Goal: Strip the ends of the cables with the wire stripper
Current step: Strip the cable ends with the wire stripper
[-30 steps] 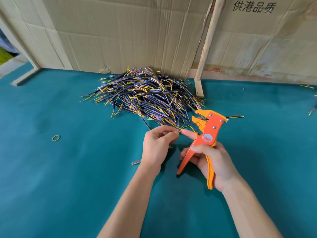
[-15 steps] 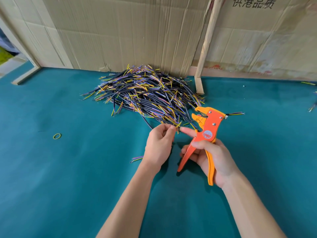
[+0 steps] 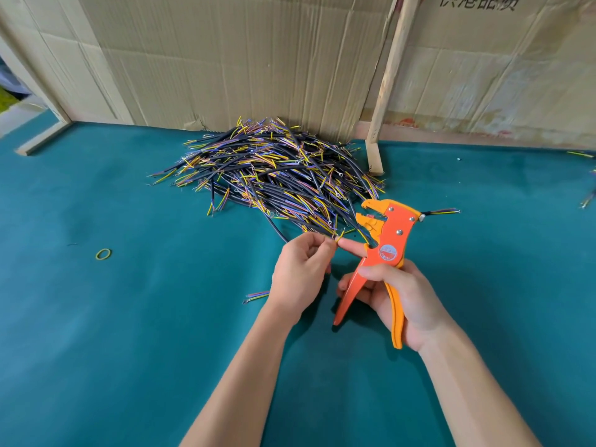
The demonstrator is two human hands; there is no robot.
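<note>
A big heap of short black cables with yellow, blue and purple wire ends lies on the teal table against the cardboard wall. My left hand pinches the fine wire ends of one cable near the heap's front edge; its other end sticks out below the hand. My right hand grips the handles of an orange wire stripper, jaws apart and pointing left. My right forefinger is stretched out and touches the pinched wire ends.
One loose cable lies just right of the stripper's head. A yellow rubber band lies on the teal table at the left. A wooden slat leans on the cardboard. More cable ends lie at the right edge.
Both hands and the stripper stay almost where they were. My left fingers have shifted slightly on the wire ends and the right forefinger stays against them.
</note>
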